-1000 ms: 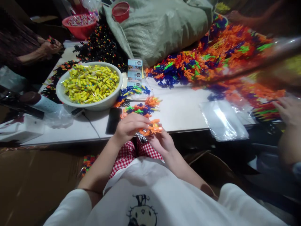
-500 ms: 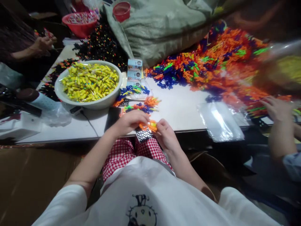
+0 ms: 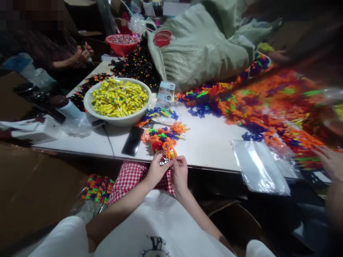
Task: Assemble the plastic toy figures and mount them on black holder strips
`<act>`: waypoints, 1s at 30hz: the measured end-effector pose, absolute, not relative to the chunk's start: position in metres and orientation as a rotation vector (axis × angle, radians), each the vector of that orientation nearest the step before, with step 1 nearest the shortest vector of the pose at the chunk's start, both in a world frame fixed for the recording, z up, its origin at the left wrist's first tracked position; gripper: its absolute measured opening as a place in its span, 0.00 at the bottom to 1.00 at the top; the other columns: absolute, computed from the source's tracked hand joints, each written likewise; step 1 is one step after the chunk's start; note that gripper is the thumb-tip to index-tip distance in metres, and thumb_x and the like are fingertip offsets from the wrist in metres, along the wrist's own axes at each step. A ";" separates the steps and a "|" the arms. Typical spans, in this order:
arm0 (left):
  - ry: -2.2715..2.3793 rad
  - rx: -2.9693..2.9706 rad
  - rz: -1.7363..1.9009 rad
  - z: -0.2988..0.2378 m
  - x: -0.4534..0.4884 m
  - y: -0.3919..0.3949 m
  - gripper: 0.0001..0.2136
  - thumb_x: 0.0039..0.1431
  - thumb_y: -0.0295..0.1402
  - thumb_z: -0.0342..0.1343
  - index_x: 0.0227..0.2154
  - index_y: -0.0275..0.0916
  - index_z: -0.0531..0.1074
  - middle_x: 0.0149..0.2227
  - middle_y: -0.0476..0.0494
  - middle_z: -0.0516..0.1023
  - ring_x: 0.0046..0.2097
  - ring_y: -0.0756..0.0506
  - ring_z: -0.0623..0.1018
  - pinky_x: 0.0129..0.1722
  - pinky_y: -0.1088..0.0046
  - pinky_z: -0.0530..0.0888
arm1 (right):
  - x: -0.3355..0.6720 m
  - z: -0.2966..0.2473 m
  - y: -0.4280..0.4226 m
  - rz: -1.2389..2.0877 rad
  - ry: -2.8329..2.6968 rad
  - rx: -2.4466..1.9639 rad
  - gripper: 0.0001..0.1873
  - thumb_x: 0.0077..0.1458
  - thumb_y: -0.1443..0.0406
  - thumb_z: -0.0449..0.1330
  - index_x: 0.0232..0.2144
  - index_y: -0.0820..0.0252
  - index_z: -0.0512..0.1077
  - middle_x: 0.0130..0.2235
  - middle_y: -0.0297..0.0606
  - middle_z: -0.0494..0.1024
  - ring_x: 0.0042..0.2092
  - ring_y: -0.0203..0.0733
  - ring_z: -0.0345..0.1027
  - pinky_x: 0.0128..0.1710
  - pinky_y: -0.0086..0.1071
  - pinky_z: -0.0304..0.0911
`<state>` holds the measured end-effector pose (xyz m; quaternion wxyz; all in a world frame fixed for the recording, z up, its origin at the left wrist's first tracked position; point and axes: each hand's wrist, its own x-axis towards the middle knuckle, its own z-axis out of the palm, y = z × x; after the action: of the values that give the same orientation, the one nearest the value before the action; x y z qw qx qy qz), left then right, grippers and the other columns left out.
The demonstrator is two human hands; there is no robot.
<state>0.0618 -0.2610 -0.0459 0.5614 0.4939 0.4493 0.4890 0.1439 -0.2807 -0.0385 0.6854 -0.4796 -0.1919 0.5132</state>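
Observation:
Close together at the table's front edge, my left hand and my right hand pinch a small orange plastic toy with a yellow part at its lower end. My fingers cover part of it. Under them shows a bit of a black-and-white patterned piece. Just beyond lies a pile of orange, blue and green plastic toys, some with yellow tips. A black phone rests left of that pile. Farther back sits a clear bag of similar blue and yellow pieces.
A white basin of yellow wrapped pieces stands left. Behind are black toys, a large sack and a red bowl. Clear plastic bags overhang the right edge. Another person's hand touches the colourful heap.
My hands have drawn closer together around the orange toy, and the patterned piece is now mostly covered. The view has shifted, so the table sits lower and further right.

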 end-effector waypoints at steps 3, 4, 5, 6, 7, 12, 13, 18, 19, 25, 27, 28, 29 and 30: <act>1.053 1.184 1.159 -0.052 0.057 -0.258 0.14 0.49 0.36 0.60 0.38 0.36 0.70 0.46 0.39 0.70 0.50 0.43 0.70 0.52 0.64 0.66 | 0.144 -0.052 -0.282 1.092 -0.524 -1.116 0.17 0.41 0.56 0.65 0.26 0.57 0.61 0.30 0.30 0.67 0.32 0.33 0.63 0.36 0.30 0.61; 1.042 1.165 1.148 -0.052 0.055 -0.258 0.15 0.49 0.36 0.60 0.39 0.37 0.70 0.46 0.39 0.70 0.50 0.43 0.70 0.52 0.65 0.66 | 0.144 -0.055 -0.282 1.077 -0.560 -1.129 0.17 0.42 0.56 0.65 0.26 0.57 0.61 0.31 0.31 0.68 0.33 0.34 0.63 0.37 0.30 0.61; 1.030 1.140 1.133 -0.052 0.054 -0.259 0.16 0.49 0.36 0.60 0.40 0.37 0.69 0.46 0.40 0.71 0.49 0.43 0.71 0.52 0.65 0.66 | 0.144 -0.057 -0.283 1.064 -0.595 -1.142 0.16 0.42 0.56 0.64 0.26 0.57 0.62 0.32 0.32 0.68 0.34 0.35 0.63 0.39 0.31 0.61; 1.018 1.116 1.122 -0.051 0.053 -0.260 0.17 0.48 0.36 0.61 0.41 0.37 0.69 0.46 0.40 0.72 0.49 0.43 0.71 0.52 0.65 0.66 | 0.144 -0.059 -0.285 1.052 -0.629 -1.155 0.15 0.43 0.56 0.64 0.26 0.57 0.62 0.33 0.32 0.68 0.35 0.35 0.64 0.40 0.32 0.61; 1.011 1.099 1.118 -0.050 0.051 -0.261 0.17 0.49 0.36 0.60 0.42 0.37 0.68 0.45 0.40 0.72 0.49 0.43 0.72 0.52 0.66 0.67 | 0.145 -0.061 -0.286 1.038 -0.669 -1.168 0.14 0.44 0.56 0.63 0.27 0.57 0.63 0.34 0.33 0.68 0.36 0.36 0.64 0.41 0.33 0.61; 1.039 1.155 1.110 -0.046 0.043 -0.266 0.12 0.56 0.40 0.52 0.37 0.36 0.69 0.38 0.43 0.75 0.42 0.46 0.74 0.45 0.69 0.71 | 0.157 -0.051 -0.287 0.882 -0.980 -1.241 0.15 0.55 0.55 0.51 0.25 0.57 0.68 0.35 0.36 0.70 0.41 0.40 0.63 0.45 0.35 0.58; 1.035 1.166 1.087 -0.046 0.041 -0.267 0.13 0.56 0.40 0.52 0.38 0.36 0.69 0.38 0.43 0.74 0.40 0.46 0.75 0.42 0.70 0.72 | 0.161 -0.046 -0.285 0.863 -1.011 -1.241 0.14 0.55 0.55 0.51 0.28 0.56 0.69 0.36 0.36 0.70 0.41 0.40 0.63 0.45 0.35 0.58; 1.039 1.306 0.985 -0.051 0.027 -0.266 0.12 0.53 0.38 0.55 0.37 0.36 0.71 0.35 0.44 0.74 0.35 0.48 0.74 0.35 0.73 0.72 | 0.176 -0.018 -0.270 1.091 -1.105 -1.171 0.16 0.48 0.56 0.61 0.40 0.53 0.70 0.41 0.35 0.72 0.42 0.40 0.65 0.43 0.34 0.60; 1.035 1.328 0.969 -0.051 0.025 -0.265 0.11 0.53 0.38 0.55 0.36 0.37 0.71 0.35 0.44 0.74 0.35 0.48 0.74 0.35 0.73 0.72 | 0.175 -0.015 -0.268 1.141 -1.117 -1.180 0.15 0.47 0.57 0.61 0.38 0.54 0.70 0.40 0.35 0.73 0.41 0.40 0.66 0.43 0.34 0.61; 1.048 1.315 0.908 -0.056 0.012 -0.261 0.09 0.46 0.31 0.61 0.32 0.38 0.75 0.33 0.45 0.75 0.38 0.46 0.74 0.40 0.70 0.70 | 0.163 -0.025 -0.272 1.080 -1.191 -1.289 0.08 0.50 0.60 0.60 0.34 0.55 0.70 0.34 0.35 0.73 0.38 0.40 0.67 0.40 0.35 0.62; 1.088 1.331 0.916 -0.062 0.009 -0.261 0.06 0.45 0.30 0.62 0.29 0.38 0.76 0.30 0.46 0.75 0.35 0.47 0.74 0.39 0.70 0.70 | 0.160 -0.031 -0.276 0.999 -1.314 -1.301 0.07 0.51 0.61 0.59 0.33 0.55 0.70 0.35 0.36 0.74 0.38 0.41 0.67 0.41 0.36 0.62; 1.097 1.353 0.929 -0.065 0.008 -0.262 0.05 0.45 0.30 0.62 0.28 0.38 0.76 0.30 0.46 0.75 0.35 0.47 0.73 0.38 0.70 0.70 | 0.160 -0.032 -0.278 0.959 -1.380 -1.302 0.06 0.51 0.61 0.58 0.33 0.54 0.70 0.35 0.36 0.74 0.38 0.41 0.67 0.41 0.37 0.62; 1.101 1.384 0.947 -0.068 0.008 -0.262 0.05 0.44 0.29 0.62 0.28 0.39 0.76 0.30 0.46 0.75 0.35 0.46 0.73 0.39 0.69 0.70 | 0.159 -0.032 -0.280 0.924 -1.443 -1.298 0.05 0.51 0.62 0.58 0.33 0.54 0.71 0.35 0.36 0.74 0.38 0.42 0.67 0.42 0.38 0.62; 1.100 1.420 0.969 -0.072 0.007 -0.263 0.06 0.44 0.29 0.62 0.29 0.39 0.76 0.30 0.45 0.75 0.36 0.46 0.73 0.40 0.68 0.70 | 0.160 -0.032 -0.281 0.896 -1.509 -1.286 0.05 0.51 0.62 0.58 0.32 0.53 0.71 0.35 0.37 0.74 0.38 0.43 0.67 0.42 0.39 0.62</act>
<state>0.0069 -0.2630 -0.0721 0.5230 0.5930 0.4595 0.4047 0.1599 -0.2810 -0.0323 0.4645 -0.5234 -0.6141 0.3649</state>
